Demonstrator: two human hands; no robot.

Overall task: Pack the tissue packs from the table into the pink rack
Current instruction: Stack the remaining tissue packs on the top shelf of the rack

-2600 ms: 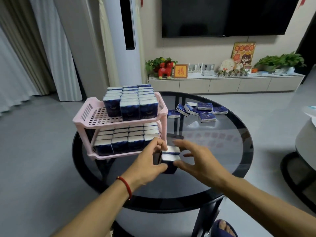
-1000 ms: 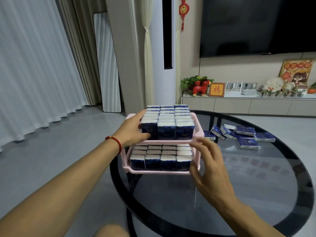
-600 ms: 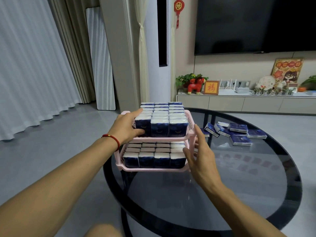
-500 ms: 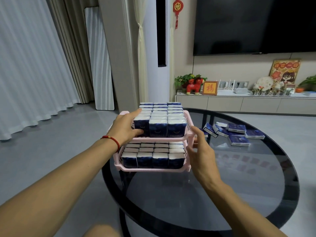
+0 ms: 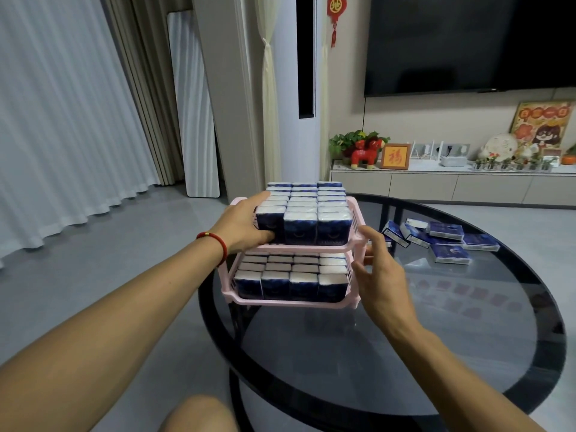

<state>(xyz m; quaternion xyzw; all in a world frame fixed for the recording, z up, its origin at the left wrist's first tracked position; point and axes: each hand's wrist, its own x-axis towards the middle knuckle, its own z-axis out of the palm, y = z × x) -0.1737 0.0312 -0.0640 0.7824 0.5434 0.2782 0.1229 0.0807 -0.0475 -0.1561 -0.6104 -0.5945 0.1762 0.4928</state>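
The left hand (image 5: 241, 224) is curled round the front-left tissue pack (image 5: 270, 222) on the upper tier, thumb against its front face, the other fingers over its top. The right hand (image 5: 378, 269) has its fingers loosely spread and nearly straight at the right end of the pink rack (image 5: 280, 300); whether the fingertips touch the plastic cannot be told.

Under both hands lies a round dark glass table (image 5: 405, 353) with a black rim, and the rack stands at its left edge. Beyond the right hand, loose tissue packs (image 5: 442, 241) lie flat on the glass. Further off are a pale low cabinet (image 5: 452, 185) with a red figurine (image 5: 364, 152) and a framed card (image 5: 395, 156), a dark television (image 5: 467, 42) above, and white curtains (image 5: 62, 120) far left of the left hand, over a grey floor.

The rack has two slotted tiers, both filled with rows of upright navy packs with white tops; the upper rows stand above the rim.

The left hand hides the rack's upper left corner. The print on the packs is too small to read.
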